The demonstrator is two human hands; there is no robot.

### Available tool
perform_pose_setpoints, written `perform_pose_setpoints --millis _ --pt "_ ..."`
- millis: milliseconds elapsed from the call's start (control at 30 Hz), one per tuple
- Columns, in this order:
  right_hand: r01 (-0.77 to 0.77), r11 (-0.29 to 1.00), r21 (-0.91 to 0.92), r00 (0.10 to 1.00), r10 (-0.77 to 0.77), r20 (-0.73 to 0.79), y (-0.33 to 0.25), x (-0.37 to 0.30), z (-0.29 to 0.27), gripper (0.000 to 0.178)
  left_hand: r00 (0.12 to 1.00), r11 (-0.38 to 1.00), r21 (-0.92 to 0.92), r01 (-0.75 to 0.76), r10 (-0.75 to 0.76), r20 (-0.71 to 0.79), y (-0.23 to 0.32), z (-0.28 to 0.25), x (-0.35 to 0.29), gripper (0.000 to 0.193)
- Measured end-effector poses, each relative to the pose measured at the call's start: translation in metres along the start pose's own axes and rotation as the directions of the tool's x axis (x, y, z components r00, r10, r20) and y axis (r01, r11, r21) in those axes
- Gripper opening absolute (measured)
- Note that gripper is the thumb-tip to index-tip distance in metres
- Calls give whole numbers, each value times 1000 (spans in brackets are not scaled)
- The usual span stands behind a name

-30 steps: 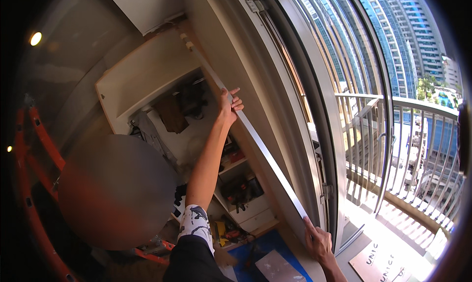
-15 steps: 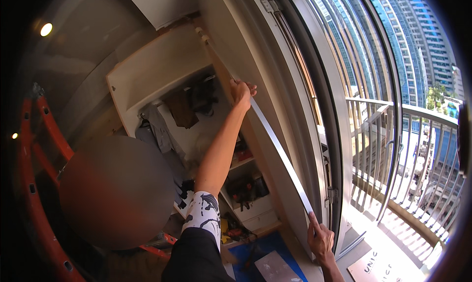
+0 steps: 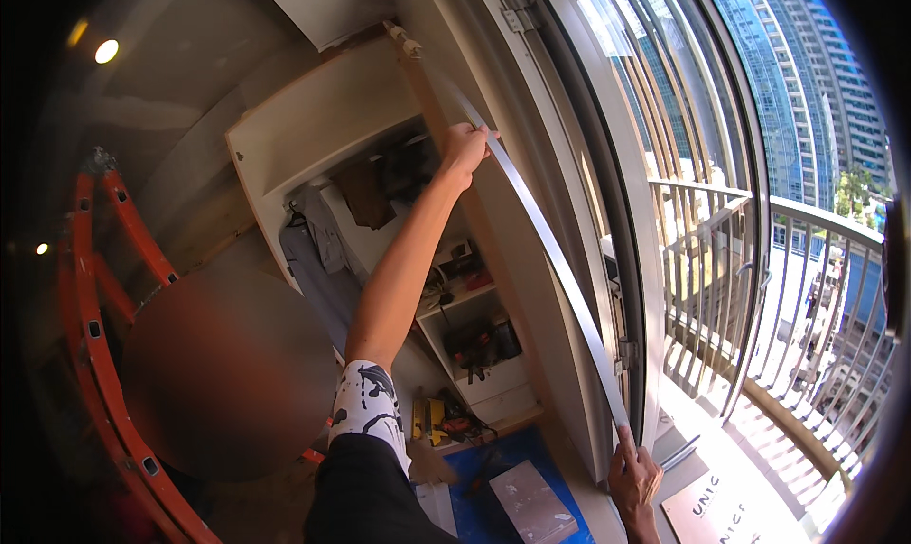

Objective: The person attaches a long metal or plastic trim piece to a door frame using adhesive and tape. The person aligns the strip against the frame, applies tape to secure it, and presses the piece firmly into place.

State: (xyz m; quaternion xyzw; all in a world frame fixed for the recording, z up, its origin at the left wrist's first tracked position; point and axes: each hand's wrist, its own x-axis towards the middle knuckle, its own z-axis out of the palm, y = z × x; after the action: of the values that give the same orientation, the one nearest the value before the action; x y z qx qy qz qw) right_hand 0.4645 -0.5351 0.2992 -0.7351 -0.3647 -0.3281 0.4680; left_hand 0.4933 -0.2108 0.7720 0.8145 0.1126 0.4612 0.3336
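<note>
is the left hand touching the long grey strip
Touching: the head view shows the left hand with fingers wrapped over the long grey strip.

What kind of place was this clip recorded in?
Most likely a high-rise flat under fit-out or renovation. An orange ladder stands indoors, power tools fill the open shelves, and the left hand and right hand hold a long grey strip against the balcony door frame, towers beyond.

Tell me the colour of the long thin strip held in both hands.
Pale grey, almost silvery: the long thin strip shows best in the head view, against the beige wall panel.
</note>
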Motion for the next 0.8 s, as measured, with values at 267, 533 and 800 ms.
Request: perform_pose_setpoints --millis 267,533,800 --pt "-31 999 13 982 28 188 -4 -59 -106 47 991 981 -183 68 -45 127 71 -6 -106 18" --pt "12 994 110 989 -28 142 1 -45 -72 57 975 902 -379 208 -162 150 16 -7 -77 18" --pt "-8 985 171 985 -22 173 -28 6 6 56 981 927 -326 186 -157 112 -37 -43 4 20"
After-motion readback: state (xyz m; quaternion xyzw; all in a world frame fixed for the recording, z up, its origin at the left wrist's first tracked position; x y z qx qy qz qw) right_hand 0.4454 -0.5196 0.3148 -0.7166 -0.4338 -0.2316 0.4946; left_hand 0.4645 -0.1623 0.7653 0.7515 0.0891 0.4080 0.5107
